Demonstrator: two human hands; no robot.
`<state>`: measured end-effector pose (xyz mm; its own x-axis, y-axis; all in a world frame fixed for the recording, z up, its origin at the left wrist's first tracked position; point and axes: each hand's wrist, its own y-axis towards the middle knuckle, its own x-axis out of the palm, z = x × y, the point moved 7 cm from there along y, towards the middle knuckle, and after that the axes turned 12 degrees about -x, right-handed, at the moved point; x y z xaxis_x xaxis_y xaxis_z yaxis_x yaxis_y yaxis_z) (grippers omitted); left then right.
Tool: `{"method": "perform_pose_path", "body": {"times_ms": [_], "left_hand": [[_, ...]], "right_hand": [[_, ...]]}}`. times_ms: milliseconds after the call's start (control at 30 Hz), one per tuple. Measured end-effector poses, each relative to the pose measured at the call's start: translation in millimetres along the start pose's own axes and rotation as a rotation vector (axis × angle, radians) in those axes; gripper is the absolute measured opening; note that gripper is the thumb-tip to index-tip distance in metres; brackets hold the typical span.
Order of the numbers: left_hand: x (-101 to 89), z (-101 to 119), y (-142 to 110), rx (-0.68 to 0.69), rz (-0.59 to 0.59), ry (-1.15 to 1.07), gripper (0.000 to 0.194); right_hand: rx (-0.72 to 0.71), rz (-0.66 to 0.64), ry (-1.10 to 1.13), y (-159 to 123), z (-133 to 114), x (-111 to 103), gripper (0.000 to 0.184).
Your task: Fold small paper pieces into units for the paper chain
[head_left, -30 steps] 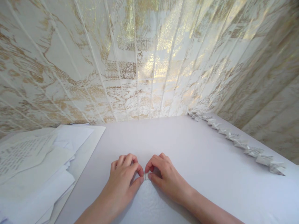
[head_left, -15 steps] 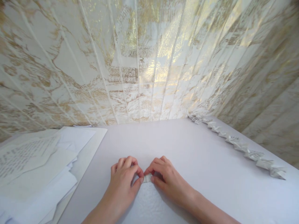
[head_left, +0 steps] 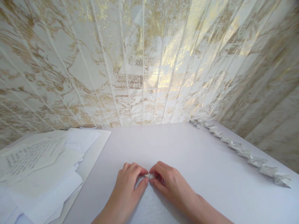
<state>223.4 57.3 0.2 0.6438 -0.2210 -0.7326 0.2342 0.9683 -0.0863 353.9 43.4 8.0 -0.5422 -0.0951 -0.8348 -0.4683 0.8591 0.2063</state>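
A small folded piece of paper, whitish with grey marks, is pinched between my two hands just above the white table. My left hand grips its left side between thumb and index finger. From the other side, my right hand holds it with thumb and fingertips; its remaining fingers curl under and are partly hidden. The fingertips cover much of the paper, so its exact shape cannot be made out.
Along the table's right edge runs a row of several folded paper pieces. Loose paper sheets, one with writing, lie stacked at the left. A white and gold patterned curtain hangs behind the table, with more fabric at the right.
The paper between my fingers looked like a flat, striped rectangle and now appears smaller and more pointed. My fingertips have come closer together. The whole view has shifted slightly.
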Motion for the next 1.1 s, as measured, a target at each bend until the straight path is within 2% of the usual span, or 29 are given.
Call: {"method": "perform_pose_path", "body": {"times_ms": [67, 167, 400, 533, 700, 867, 1100], "left_hand": [[2.5, 0.1, -1.9, -0.024, -0.006, -0.048, 0.017], [6.2, -1.2, -3.6, -0.059, -0.013, -0.156, 0.018], [8.3, -2.4, -1.7, -0.079, -0.042, -0.24, 0.009], [9.8, -1.0, -4.0, -0.071, -0.072, -0.257, 0.011], [13.8, -2.0, -8.6, -0.055, -0.12, -0.344, 0.008], [17.1, -4.5, -8.7, -0.027, -0.137, -0.336, 0.011], [18.6, 0.5, -13.7, 0.026, -0.096, -0.231, 0.015]], "right_hand": [[0.027, 0.033, 0.037, -0.6, 3.3, -1.1, 0.015], [-0.008, 0.065, 0.026, -0.9, 0.4, -1.7, 0.017], [-0.05, 0.003, -0.053, -2.8, -9.2, 4.4, 0.015], [0.008, 0.016, 0.1, -5.0, -7.1, 6.2, 0.023], [0.103, 0.042, 0.262, -7.9, -5.1, 4.8, 0.023], [0.134, 0.032, 0.312, -7.8, -5.9, 6.8, 0.016], [0.172, 0.064, 0.336, -9.3, -1.0, 6.3, 0.014]]}}
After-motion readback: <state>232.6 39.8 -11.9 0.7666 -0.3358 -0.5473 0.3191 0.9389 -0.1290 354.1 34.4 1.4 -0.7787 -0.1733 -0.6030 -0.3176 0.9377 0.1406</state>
